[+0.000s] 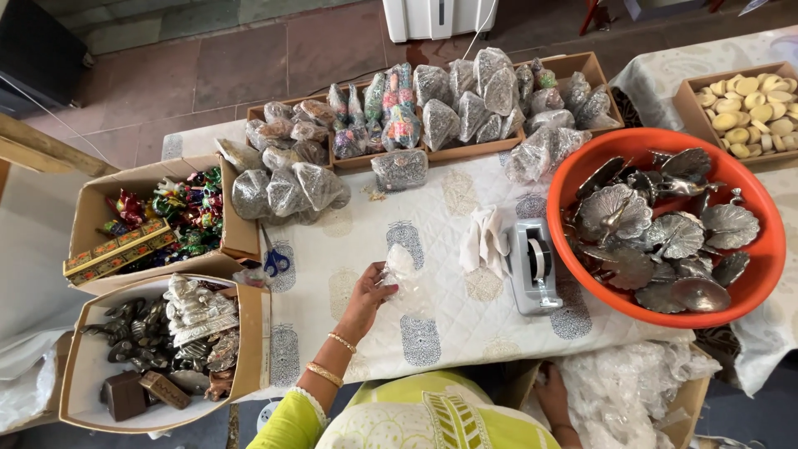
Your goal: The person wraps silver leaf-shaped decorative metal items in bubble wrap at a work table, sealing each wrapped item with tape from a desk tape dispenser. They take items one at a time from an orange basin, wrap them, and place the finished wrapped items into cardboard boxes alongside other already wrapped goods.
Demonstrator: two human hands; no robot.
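Note:
My left hand (366, 298) rests on the white patterned tablecloth (440, 241) and pinches a small clear plastic bag (401, 268) that lies crumpled on the cloth. Gold bangles circle that wrist. My right hand (553, 399) is down below the table's front edge, reaching into a box of crumpled clear plastic bags (628, 391); its fingers are hidden among the plastic. A grey tape dispenser (532, 266) stands to the right of the left hand, and a white cloth (485, 239) lies beside it.
An orange basin (769, 249) of silver peacock-shaped dishes sits at right. Cardboard trays of filled packets (465, 108) line the back. Left boxes hold colourful ornaments (179, 212) and metal figurines (179, 328). Blue-handled scissors (275, 262) lie nearby. A box of pale round pieces (748, 104) is far right.

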